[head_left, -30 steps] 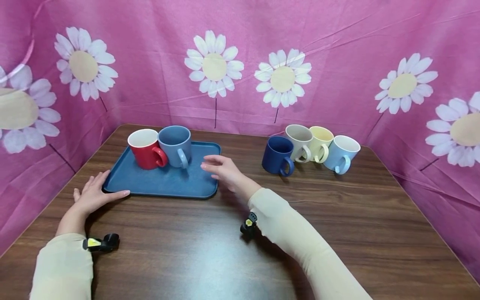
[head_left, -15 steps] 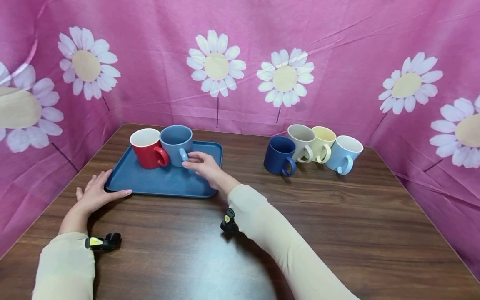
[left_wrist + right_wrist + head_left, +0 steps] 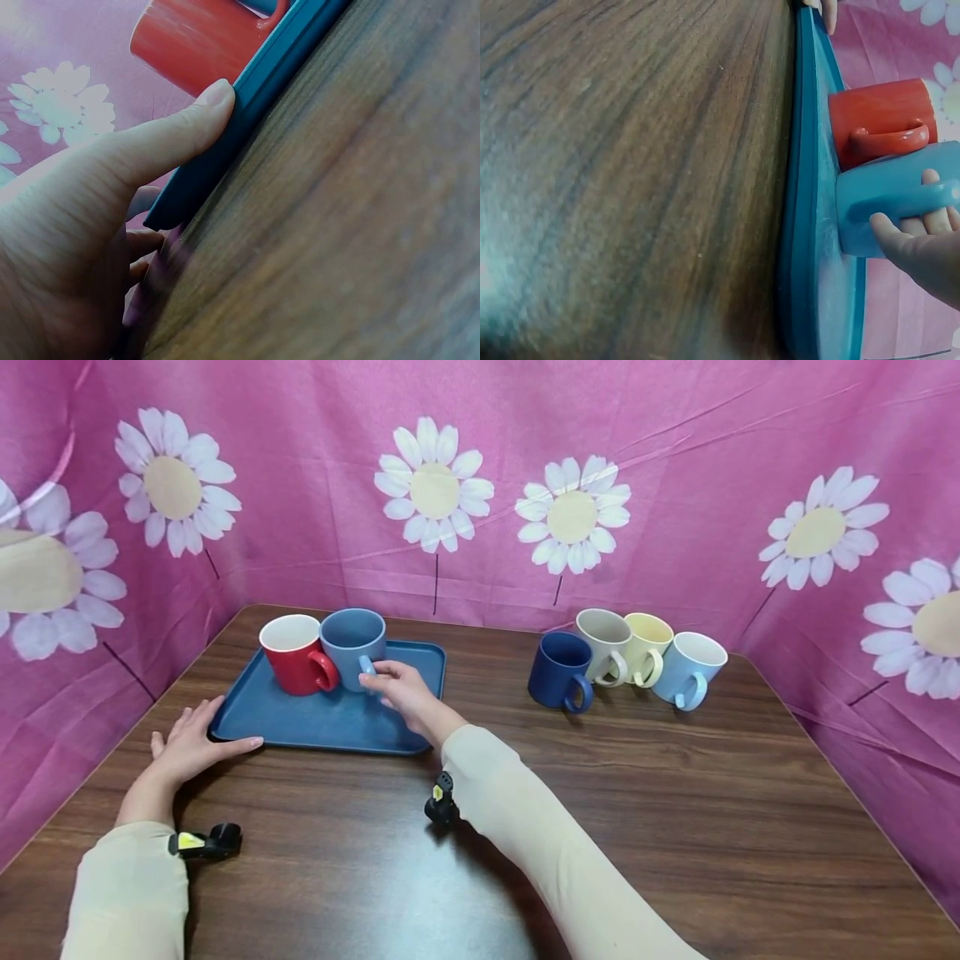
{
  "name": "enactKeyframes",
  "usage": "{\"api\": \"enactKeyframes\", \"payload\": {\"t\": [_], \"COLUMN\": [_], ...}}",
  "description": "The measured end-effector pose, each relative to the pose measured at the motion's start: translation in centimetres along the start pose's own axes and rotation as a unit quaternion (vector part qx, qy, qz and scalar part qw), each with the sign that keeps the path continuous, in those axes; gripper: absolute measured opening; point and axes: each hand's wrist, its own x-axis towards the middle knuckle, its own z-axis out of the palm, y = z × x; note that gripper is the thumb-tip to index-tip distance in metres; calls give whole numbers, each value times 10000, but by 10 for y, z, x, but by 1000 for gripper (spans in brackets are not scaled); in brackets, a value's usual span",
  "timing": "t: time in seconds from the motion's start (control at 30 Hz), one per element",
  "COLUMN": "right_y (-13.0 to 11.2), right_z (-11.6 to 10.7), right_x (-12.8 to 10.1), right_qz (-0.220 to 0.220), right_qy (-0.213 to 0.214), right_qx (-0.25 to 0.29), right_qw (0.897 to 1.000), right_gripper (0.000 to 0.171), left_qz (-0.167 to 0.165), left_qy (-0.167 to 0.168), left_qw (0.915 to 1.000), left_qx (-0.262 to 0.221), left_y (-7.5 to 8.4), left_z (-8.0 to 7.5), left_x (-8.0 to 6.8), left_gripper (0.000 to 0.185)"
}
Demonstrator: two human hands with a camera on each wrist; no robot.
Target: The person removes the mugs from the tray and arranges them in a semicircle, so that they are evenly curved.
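My right hand (image 3: 405, 692) is at the handle of a grey-blue mug (image 3: 349, 651). In the right wrist view the thumb lies on the near side of that mug (image 3: 885, 176)'s handle and the fingers go behind it, one tip showing past it. The mug stands upright on a blue tray (image 3: 315, 727), right beside a red mug (image 3: 288, 662). Over at the tray's near left corner rests my left hand (image 3: 189, 747), fingers spread. Its straight thumb touches the tray's rim in the left wrist view, while the other fingers are partly hidden behind the corner.
A dark blue mug (image 3: 555, 675), a grey-beige mug (image 3: 597, 652), a pale yellow mug (image 3: 636, 653) and a light blue mug (image 3: 678, 677) stand close together on the brown wooden table (image 3: 712, 810) at the right. A pink cloth (image 3: 315, 485) with daisies surrounds the table.
My right hand has moved left from over the tray's right side to the grey-blue mug and taken its handle. The left hand stays at the tray corner.
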Motion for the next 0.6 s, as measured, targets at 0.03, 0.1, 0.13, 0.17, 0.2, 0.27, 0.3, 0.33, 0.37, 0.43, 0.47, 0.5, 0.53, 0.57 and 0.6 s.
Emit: {"api": "enactKeyframes", "payload": {"t": [0.03,0.1,0.13,0.17,0.2,0.27,0.3,0.33,0.37,0.43,0.47,0.5,0.53,0.57,0.6], "right_y": [0,-1,-1,-2,-2,-4,-5,-5,-6,-7,-7,-8,-8,-9,-9], "right_z": [0,0,0,-1,-1,-2,-2,-3,-3,-4,-5,-6,-6,-7,-8], "right_x": [0,-1,-2,-3,-4,-7,-8,-9,-11,-13,-13,-14,-15,-16,-17], "right_qz": [-9,-48,-52,-62,-71,-12,40,99,157,291,355,428,514,604,686], "right_qy": [42,152,212,252,297,370,384,380,375,342,323,279,234,180,131], "right_qx": [-34,-141,-225,-285,-345,-504,-570,-650,-692,-777,-768,-734,-701,-636,-555], "right_qw": [10000,9998,9995,9993,9989,9980,9976,9971,9968,9960,9959,9960,9959,9960,9960], "right_gripper": [32,27,25,24,23,24,26,27,29,30,30,31,30,29,28], "left_qz": [5,12,16,17,20,18,21,21,19,15,18,18,20,25,32], "left_qy": [-2,5,7,9,15,24,31,28,30,22,22,22,22,26,34], "left_qw": [10000,10000,10000,10000,10000,10000,10000,10000,10000,10000,10000,10000,10000,10000,10000], "left_qx": [2,3,7,11,20,38,44,54,60,62,60,58,57,55,50], "left_y": [0,0,0,0,0,-1,-1,-1,-1,-1,-1,0,0,0,0], "left_z": [0,0,0,1,1,0,0,0,0,0,0,0,0,0,0], "left_x": [0,0,0,1,1,1,1,1,1,1,1,1,1,1,1], "left_gripper": [99,98,99,99,99,99,99,99,99,98,98,98,98,98,98]}}
